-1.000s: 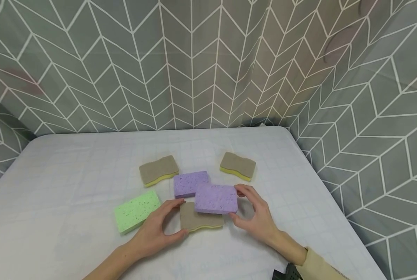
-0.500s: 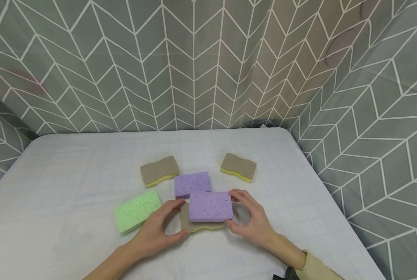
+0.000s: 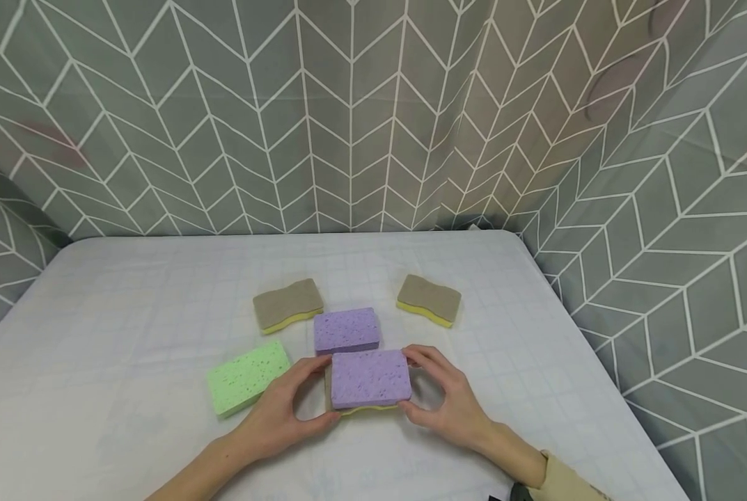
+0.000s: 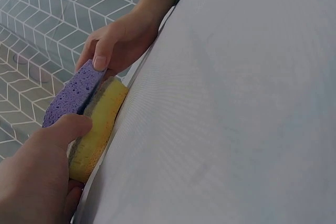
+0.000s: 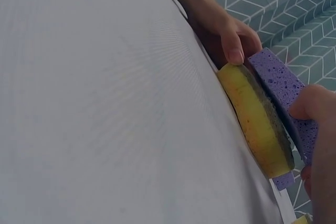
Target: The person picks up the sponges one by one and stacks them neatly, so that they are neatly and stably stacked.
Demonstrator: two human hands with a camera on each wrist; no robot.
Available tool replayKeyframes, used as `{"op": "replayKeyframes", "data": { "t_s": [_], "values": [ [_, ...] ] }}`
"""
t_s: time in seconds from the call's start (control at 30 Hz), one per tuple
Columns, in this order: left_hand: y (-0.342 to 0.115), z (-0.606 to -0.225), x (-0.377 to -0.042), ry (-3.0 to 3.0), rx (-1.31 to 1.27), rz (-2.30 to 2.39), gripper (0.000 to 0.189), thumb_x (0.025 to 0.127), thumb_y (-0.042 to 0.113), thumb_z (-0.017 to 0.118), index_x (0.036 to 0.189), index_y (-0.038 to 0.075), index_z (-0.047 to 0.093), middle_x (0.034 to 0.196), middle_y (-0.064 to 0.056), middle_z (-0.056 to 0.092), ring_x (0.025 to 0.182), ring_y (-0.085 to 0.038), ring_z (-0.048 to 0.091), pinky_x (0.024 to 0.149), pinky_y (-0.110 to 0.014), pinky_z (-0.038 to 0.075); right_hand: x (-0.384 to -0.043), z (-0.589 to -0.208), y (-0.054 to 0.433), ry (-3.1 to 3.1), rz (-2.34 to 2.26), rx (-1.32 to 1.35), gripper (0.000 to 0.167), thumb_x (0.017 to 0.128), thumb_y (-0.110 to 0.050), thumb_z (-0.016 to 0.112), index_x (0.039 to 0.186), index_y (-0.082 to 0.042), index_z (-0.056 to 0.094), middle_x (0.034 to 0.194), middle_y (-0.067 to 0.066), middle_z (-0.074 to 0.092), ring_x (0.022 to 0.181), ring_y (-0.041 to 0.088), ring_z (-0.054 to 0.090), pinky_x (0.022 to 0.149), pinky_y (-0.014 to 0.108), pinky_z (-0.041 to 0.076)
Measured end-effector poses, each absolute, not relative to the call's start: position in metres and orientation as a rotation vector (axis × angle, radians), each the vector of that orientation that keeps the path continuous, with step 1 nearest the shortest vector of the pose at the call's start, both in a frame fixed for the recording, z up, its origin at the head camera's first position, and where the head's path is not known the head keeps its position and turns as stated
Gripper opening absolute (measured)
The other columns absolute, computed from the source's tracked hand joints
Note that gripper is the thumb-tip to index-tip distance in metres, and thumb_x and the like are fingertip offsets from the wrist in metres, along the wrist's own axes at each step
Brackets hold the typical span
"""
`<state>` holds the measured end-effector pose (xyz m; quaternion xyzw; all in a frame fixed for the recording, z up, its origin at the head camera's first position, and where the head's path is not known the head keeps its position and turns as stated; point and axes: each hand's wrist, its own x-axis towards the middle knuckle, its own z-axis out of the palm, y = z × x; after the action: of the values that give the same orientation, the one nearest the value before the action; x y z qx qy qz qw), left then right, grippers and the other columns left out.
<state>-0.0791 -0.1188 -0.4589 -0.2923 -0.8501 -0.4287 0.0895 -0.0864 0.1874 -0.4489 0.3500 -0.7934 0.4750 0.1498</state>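
Between the forefinger and thumb of my right hand [image 3: 451,400] is a purple sponge [image 3: 371,379], pinched by its right end. It lies flat, close over a yellow sponge with a grey-brown scouring layer [image 5: 257,124], covering most of it in the head view. My left hand [image 3: 279,417] grips the left end of that yellow sponge, thumb at the near corner and fingers at the far one. In the left wrist view, the purple sponge leans slightly away from the scouring layer, with a thin dark gap between them.
Just behind lies a second purple sponge [image 3: 346,330]. A green sponge [image 3: 248,378] sits left, beside my left hand. Two more scouring sponges lie farther back, one left [image 3: 288,306] and one right [image 3: 429,300]. A patterned curtain [image 3: 348,125] borders the white-covered table [image 3: 129,313].
My right hand has brought the purple sponge left and toward me, from partly overlapping the rear purple sponge to over the yellow one. My left hand has kept its place.
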Motion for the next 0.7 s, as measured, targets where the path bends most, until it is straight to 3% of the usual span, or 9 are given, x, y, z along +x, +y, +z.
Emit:
{"op": "replayKeyframes", "data": {
  "t_s": [0.7],
  "values": [
    [-0.1166,-0.4593,-0.0811,-2.459,-0.901,-1.342,0.079,0.071,0.020,0.091,0.139,0.010,0.053,0.127,0.002,0.065,0.117,-0.017,0.062,0.109,-0.015,0.041,-0.0867,-0.4493,0.1817,-2.259,1.330,1.103,0.072,0.075,-0.008,0.085,0.139,0.002,0.053,0.134,0.014,0.055,0.120,0.023,0.057,0.111,0.018,0.039]
  ]
}}
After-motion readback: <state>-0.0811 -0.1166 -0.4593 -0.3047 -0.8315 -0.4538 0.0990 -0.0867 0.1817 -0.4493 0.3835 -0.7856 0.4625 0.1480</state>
